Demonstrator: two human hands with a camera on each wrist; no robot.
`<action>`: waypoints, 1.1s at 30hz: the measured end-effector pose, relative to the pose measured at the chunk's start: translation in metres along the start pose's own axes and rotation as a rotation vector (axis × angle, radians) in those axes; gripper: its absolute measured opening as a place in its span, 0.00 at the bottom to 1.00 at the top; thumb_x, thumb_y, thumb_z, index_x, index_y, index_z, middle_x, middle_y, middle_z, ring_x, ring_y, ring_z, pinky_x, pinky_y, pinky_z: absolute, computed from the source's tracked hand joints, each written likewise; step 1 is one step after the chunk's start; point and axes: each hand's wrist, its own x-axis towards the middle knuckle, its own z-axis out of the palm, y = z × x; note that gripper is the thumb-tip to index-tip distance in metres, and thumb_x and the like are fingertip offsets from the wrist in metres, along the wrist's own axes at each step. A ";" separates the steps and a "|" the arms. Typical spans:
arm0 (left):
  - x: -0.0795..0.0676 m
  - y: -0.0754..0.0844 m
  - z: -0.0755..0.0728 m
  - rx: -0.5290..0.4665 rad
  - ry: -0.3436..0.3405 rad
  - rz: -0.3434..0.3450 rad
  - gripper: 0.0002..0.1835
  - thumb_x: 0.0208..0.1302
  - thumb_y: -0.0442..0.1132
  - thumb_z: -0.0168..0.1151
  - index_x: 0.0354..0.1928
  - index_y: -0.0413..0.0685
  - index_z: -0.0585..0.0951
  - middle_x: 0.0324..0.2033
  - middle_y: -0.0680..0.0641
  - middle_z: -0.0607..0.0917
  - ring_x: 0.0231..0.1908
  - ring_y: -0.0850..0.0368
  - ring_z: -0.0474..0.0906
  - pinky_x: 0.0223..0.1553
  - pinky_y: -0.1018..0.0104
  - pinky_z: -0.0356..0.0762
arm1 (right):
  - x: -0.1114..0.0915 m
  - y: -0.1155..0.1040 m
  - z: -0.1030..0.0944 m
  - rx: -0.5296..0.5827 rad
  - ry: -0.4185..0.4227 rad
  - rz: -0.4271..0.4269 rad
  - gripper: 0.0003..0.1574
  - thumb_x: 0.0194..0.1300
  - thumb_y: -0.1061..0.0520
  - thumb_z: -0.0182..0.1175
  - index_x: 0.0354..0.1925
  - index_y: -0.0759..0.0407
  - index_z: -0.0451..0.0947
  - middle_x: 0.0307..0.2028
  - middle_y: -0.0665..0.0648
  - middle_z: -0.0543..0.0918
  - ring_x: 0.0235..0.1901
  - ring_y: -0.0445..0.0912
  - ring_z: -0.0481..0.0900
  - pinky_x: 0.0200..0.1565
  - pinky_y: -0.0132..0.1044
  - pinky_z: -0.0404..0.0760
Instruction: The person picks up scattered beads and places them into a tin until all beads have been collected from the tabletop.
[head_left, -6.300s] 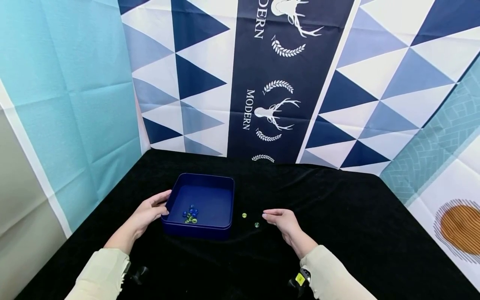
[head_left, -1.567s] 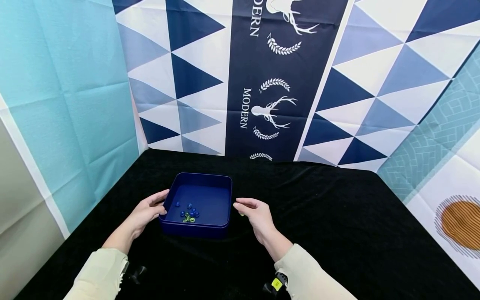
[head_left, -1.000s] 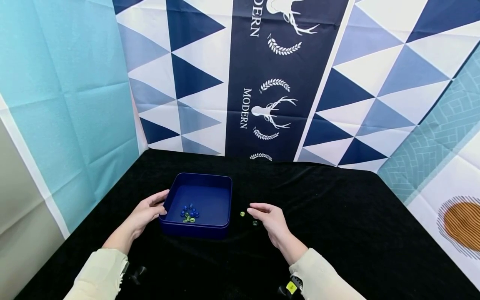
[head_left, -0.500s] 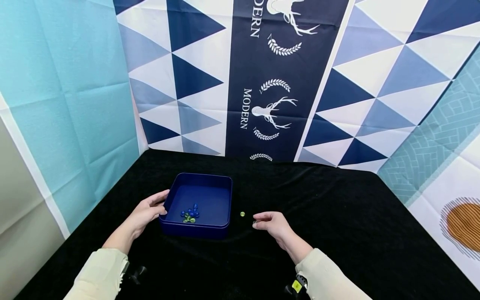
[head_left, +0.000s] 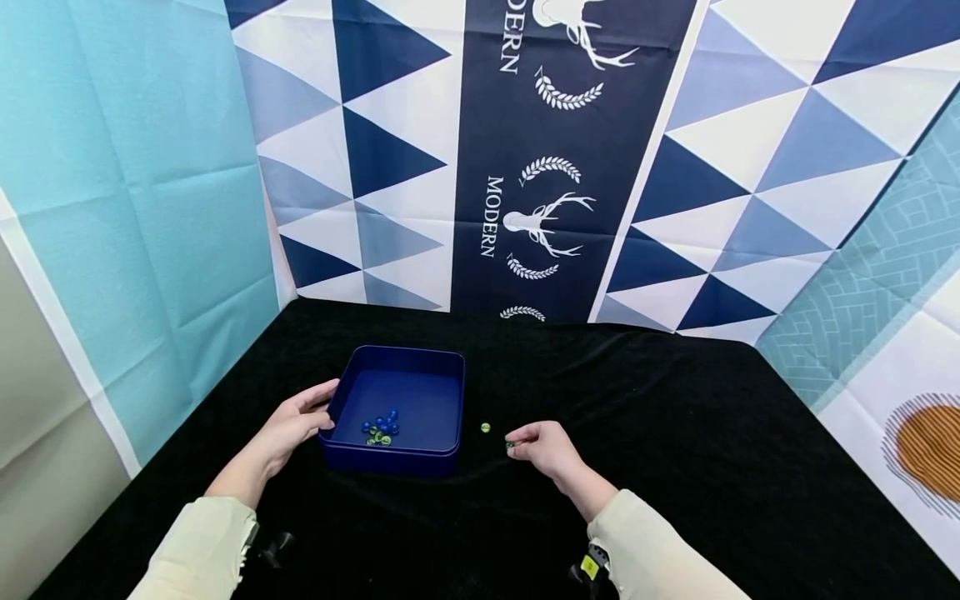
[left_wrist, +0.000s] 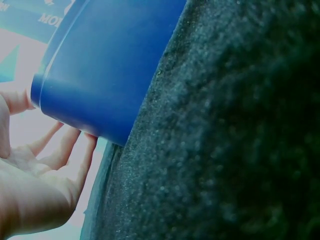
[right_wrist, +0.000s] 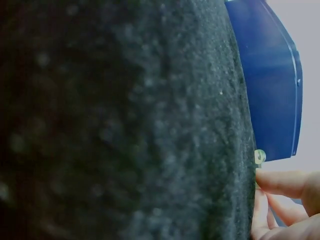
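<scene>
A dark blue square box (head_left: pixel 409 400) stands on the black cloth, holding several blue marbles (head_left: pixel 386 422) and a few yellow-green marbles (head_left: pixel 384 441) near its front left. My left hand (head_left: pixel 291 429) holds the box's left side, thumb at the front left corner; in the left wrist view its fingers (left_wrist: pixel 67 145) lie against the wall. To the right of the box, my right hand (head_left: pixel 550 450) pinches a small clear greenish marble (head_left: pixel 510 445) between thumb and fingertips, low over the cloth. A yellow-green marble (head_left: pixel 485 427) lies between the box and that hand.
Black velvety cloth (head_left: pixel 675 433) covers the table. A patterned fabric backdrop (head_left: pixel 540 167) hangs behind it, with a light blue curtain (head_left: pixel 150 208) on the left. Each wrist wears a small strapped device, the right one with a yellow tag (head_left: pixel 589 567).
From the box's right edge, my right hand has moved right to the greenish marble and taken it between its fingertips. A blue marble rolled among the others. My left hand stays put.
</scene>
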 end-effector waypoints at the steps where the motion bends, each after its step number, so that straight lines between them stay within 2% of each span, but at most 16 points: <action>1: 0.000 0.000 0.000 -0.001 0.002 -0.002 0.38 0.55 0.27 0.51 0.70 0.40 0.55 0.67 0.35 0.57 0.61 0.43 0.60 0.56 0.51 0.59 | 0.000 0.000 0.000 -0.001 0.002 0.007 0.09 0.49 0.70 0.65 0.33 0.69 0.83 0.31 0.56 0.84 0.33 0.46 0.80 0.40 0.42 0.76; 4: -0.001 0.000 -0.001 0.000 -0.001 0.000 0.38 0.54 0.27 0.51 0.70 0.39 0.55 0.67 0.35 0.57 0.61 0.43 0.60 0.56 0.51 0.58 | 0.002 -0.002 -0.001 0.025 0.007 0.041 0.09 0.50 0.69 0.65 0.34 0.69 0.83 0.34 0.57 0.84 0.35 0.46 0.79 0.43 0.45 0.75; 7: 0.000 0.000 -0.001 -0.002 0.002 -0.002 0.38 0.54 0.27 0.51 0.70 0.39 0.55 0.67 0.35 0.57 0.61 0.42 0.60 0.57 0.50 0.58 | 0.004 -0.003 -0.002 0.106 0.004 0.075 0.10 0.51 0.69 0.64 0.36 0.71 0.82 0.36 0.59 0.84 0.34 0.46 0.79 0.44 0.45 0.75; 11: 0.000 -0.001 -0.001 -0.005 0.007 -0.004 0.39 0.53 0.27 0.51 0.70 0.39 0.55 0.67 0.35 0.58 0.62 0.42 0.59 0.57 0.49 0.57 | 0.006 -0.003 -0.002 0.234 0.013 0.094 0.12 0.54 0.70 0.62 0.39 0.75 0.80 0.36 0.61 0.84 0.32 0.45 0.80 0.42 0.41 0.76; 15: 0.000 0.000 -0.002 -0.003 0.006 -0.001 0.39 0.54 0.27 0.51 0.70 0.39 0.55 0.67 0.34 0.58 0.62 0.42 0.59 0.57 0.49 0.57 | 0.007 -0.003 0.000 0.314 0.040 0.100 0.14 0.55 0.70 0.61 0.41 0.76 0.79 0.37 0.61 0.83 0.32 0.44 0.80 0.40 0.38 0.76; 22: 0.000 0.000 -0.002 -0.009 0.003 0.000 0.38 0.54 0.27 0.51 0.70 0.38 0.55 0.67 0.34 0.57 0.61 0.42 0.60 0.57 0.51 0.58 | 0.010 -0.006 0.004 0.409 0.075 0.099 0.16 0.56 0.69 0.60 0.44 0.78 0.77 0.36 0.58 0.83 0.30 0.42 0.78 0.38 0.35 0.76; 33: -0.002 0.001 -0.001 0.002 0.000 0.006 0.38 0.54 0.27 0.51 0.70 0.38 0.55 0.67 0.34 0.58 0.61 0.42 0.60 0.55 0.53 0.60 | 0.017 -0.026 0.011 0.459 0.093 0.084 0.17 0.57 0.68 0.61 0.46 0.77 0.77 0.37 0.57 0.83 0.37 0.50 0.79 0.42 0.38 0.76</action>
